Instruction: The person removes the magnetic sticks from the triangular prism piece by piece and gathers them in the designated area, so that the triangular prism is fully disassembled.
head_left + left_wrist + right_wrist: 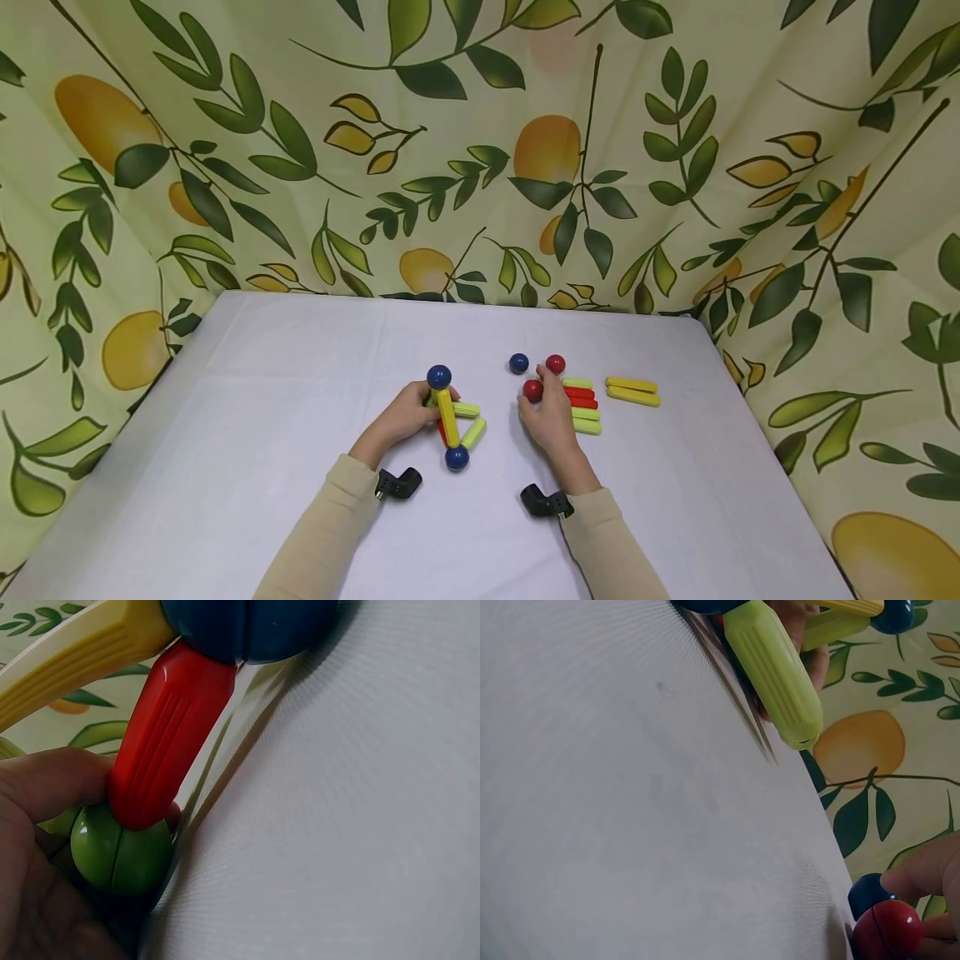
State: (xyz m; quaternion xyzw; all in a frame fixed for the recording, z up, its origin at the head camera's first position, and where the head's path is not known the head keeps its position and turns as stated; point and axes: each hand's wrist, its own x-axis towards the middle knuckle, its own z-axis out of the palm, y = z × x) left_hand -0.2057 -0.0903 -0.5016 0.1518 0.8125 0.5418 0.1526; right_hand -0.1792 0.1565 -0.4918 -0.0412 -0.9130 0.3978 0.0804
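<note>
Gathering parts, apparently: left hand (403,414) gripping rod-and-ball frame (447,419) at its three o'clock; right hand (551,421) at nearer red ball (532,391), pinch indeterminable. Next move likely calls for firm pinch, then carrying towards nine o'clock.

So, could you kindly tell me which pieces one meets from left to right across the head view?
Multicoloured build of joined sticks and balls in the left hand, loose glossy blue ball, nearer glossy red ball, farther glossy red ball, row of lime-green and red sticks, pair of yellow sticks.
</note>
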